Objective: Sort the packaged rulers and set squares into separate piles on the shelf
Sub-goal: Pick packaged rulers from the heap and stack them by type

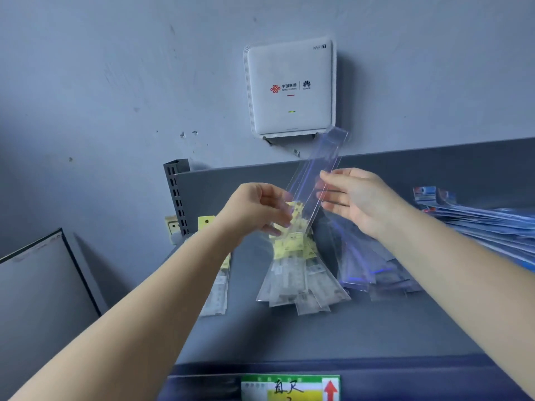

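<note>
Packaged ruler (pixel 314 180) in a clear sleeve, raised above the grey shelf (pixel 333 337) and tilted, upper end leaning right toward the wall, lower end down over the piles. Between both hands. Right hand (pixel 351 199) at the sleeve's right edge about halfway along, thumb on the front, fingers seen through the plastic behind, pinching it. Left hand (pixel 260 208) at the lower left end, fingers curled in, tips at the sleeve; firm grip or mere touch not clear, and partly mixed with the yellow tops just behind.

Beneath the hands, on the shelf: fanned pile of yellow-topped packs (pixel 298 273), yellow ends gathered directly below the left fingertips. Just right of it, touching or overlapping, pile of clear blue-edged packs (pixel 373 270), under the right wrist. Far right, well apart from the held ruler, stack of blue printed packs (pixel 486 224). Single long pack (pixel 218 287) at the shelf's left edge, half hidden by the left forearm.

White router (pixel 289 86) on the wall above. Handwritten shelf label (pixel 289 387) on the front edge.
</note>
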Available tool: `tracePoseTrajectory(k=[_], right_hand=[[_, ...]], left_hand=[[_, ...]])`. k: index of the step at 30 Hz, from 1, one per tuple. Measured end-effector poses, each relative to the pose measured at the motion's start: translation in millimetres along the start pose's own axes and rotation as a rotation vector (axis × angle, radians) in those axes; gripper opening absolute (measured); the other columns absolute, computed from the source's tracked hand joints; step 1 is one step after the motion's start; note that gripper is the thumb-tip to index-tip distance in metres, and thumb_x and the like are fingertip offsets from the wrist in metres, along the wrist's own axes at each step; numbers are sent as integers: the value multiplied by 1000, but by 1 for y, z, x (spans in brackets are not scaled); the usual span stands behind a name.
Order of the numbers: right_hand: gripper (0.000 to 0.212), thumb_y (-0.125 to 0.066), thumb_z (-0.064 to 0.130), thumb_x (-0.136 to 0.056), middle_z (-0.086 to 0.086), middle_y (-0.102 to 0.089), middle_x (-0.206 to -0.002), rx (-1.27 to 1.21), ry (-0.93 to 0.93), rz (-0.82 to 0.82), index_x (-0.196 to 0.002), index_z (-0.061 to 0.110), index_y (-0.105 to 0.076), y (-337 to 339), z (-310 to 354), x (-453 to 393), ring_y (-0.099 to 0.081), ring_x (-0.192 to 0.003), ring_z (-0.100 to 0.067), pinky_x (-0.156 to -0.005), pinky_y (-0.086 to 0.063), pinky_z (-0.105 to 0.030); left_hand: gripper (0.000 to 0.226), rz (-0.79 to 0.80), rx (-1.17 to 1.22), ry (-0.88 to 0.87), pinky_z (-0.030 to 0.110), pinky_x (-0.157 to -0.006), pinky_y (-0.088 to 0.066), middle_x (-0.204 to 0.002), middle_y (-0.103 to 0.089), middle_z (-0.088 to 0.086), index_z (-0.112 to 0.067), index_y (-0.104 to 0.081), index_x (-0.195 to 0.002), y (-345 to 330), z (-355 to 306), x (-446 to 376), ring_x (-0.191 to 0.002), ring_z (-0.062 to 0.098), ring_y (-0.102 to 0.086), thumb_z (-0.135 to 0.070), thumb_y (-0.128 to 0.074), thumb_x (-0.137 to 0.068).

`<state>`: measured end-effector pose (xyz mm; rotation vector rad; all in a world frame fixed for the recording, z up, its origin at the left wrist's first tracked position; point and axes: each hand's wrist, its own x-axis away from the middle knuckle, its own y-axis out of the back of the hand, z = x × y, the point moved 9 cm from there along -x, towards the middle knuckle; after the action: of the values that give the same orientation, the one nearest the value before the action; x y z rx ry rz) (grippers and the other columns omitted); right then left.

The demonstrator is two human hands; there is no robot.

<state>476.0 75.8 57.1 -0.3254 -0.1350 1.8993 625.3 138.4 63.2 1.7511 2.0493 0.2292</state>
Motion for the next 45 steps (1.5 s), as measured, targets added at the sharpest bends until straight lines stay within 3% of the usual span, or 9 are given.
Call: tracePoseTrajectory(k=[3,8,12,15,20,25,31,38,45], right_hand=[[14,-56,27,-93,-6,-64,-84,-64,-51,6,-87,15,-55,28,11,0,-62,-71,-18,-61,-54,-25],[63,-29,53,-96,-25,-64,-103,-41,-316,113,-97,1,-63,60,-9,7,-66,-81,-33,-54,-58,-29],[40,-44,24,-98,-29,-65,-99,-187,-319,147,-117,-10,-51,69,-11,12,-72,-68,-28,-52,-58,-24],[24,-54,4,-90,-21,-69,-95,-122,-294,162,-109,-9,-59,78,-11,14,-72,-68,-21,-62,-59,-24],[14,-60,-6,-82,-10,-70,-66,147,-329,205,-92,2,-65,80,-26,17,-67,-53,-10,-51,-55,-17],[16,-53,-10,-87,-10,-63,-67,42,-240,79,-94,0,-63,88,-23,7,-60,-56,-14,-50,-52,-17],[32,-60,-5,-85,-4,-61,-86,326,-114,70,-112,11,-53,85,-22,4,-54,-66,-14,-61,-41,-23],[30,-70,10,-81,-4,-67,-88,526,5,34,-107,12,-58,89,-14,2,-59,-65,-10,-57,-42,-21],[37,-69,22,-80,3,-61,-99,1045,155,-23,-116,16,-61,92,-12,-6,-51,-84,-13,-75,-34,-20]], left_hand=[[26,-12,-279,-76,16,-52,-54,-69,-66,-5,-14,-67,-84,-1,-12,-10,-50,0,-62,11,-68,-77],[19,-114,-685,-326,9,-64,-45,-73,-64,-11,-12,-72,-94,-15,-33,-24,-61,1,-58,-1,-68,-80],[17,-140,-877,-472,29,-73,-50,-90,-70,-1,-14,-71,-98,-34,-38,-23,-80,19,-63,-6,-63,-85],[16,-187,-867,-594,24,-61,-46,-85,-71,4,-11,-75,-89,-45,-43,-21,-66,19,-61,-1,-65,-82],[25,-365,-740,-582,26,-75,-47,-92,-71,2,-12,-75,-81,-46,-45,-37,-85,22,-60,9,-67,-72],[42,-451,-666,-189,21,-85,-30,-126,-50,2,-17,-57,-120,-39,-22,-50,-117,25,-41,-2,-61,-81],[23,-58,-15,204,25,-62,-37,-79,-70,-2,-13,-63,-94,-93,15,-57,-70,13,-64,-35,-59,-90],[21,-73,56,120,23,-56,-36,-55,-67,-7,-4,-64,-97,-97,4,-62,-47,4,-61,-18,-71,-83],[19,-112,-366,68,12,-44,-40,-70,-66,-3,-11,-67,-93,-78,5,-56,-48,4,-52,-29,-66,-86]])
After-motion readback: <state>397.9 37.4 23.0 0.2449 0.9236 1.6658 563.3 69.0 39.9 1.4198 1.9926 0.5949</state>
